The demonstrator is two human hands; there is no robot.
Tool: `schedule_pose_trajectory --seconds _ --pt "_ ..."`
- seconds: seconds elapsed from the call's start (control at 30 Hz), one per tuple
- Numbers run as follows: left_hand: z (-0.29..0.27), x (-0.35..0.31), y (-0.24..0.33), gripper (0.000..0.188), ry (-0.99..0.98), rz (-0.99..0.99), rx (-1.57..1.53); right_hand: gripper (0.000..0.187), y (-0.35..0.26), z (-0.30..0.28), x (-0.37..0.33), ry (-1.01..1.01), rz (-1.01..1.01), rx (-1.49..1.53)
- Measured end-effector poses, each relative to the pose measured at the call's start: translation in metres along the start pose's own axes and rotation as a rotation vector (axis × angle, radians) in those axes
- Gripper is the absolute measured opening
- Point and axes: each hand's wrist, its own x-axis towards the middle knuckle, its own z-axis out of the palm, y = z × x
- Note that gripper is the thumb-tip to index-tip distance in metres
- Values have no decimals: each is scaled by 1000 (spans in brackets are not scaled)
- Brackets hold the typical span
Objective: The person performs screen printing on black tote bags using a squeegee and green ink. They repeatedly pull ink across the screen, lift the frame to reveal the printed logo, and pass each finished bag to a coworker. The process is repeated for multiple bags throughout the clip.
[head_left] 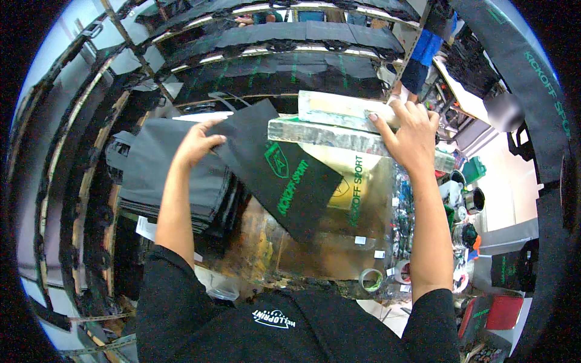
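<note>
My left hand (203, 142) pinches the upper left edge of a flat black fabric bag (248, 142) between thumb and fingers. The bag lies slanted and bears a green printed emblem and lettering. A pile of similar black bags (175, 166) sits just below that hand. My right hand (411, 133) is closed over the right part of a paint-stained printing frame (330, 136), thumb at its near side. Beneath the bag's lower right side shows a yellowish-brown surface (378, 172) with a matching emblem and lettering.
Racks holding many black bags (302, 69) stand behind and at left. A tape roll (371, 279) lies near the worktable's front edge. Cans and jars (473, 199) crowd the right side. At the upper right is another person's arm in a blue sleeve (427, 48).
</note>
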Motion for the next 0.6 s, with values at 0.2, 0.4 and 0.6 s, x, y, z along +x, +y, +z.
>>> schedule_pose_trajectory --seconds 0.2,0.4,0.6 --pt "-124 18 -9 51 143 -234 -139 47 1 3 0 33 -18 13" --pt "-187 3 -155 74 438 -504 -39 49 0 2 2 -2 14 -7" --pt "-161 -34 -255 61 723 -661 356 51 -2 2 3 0 -4 -5"
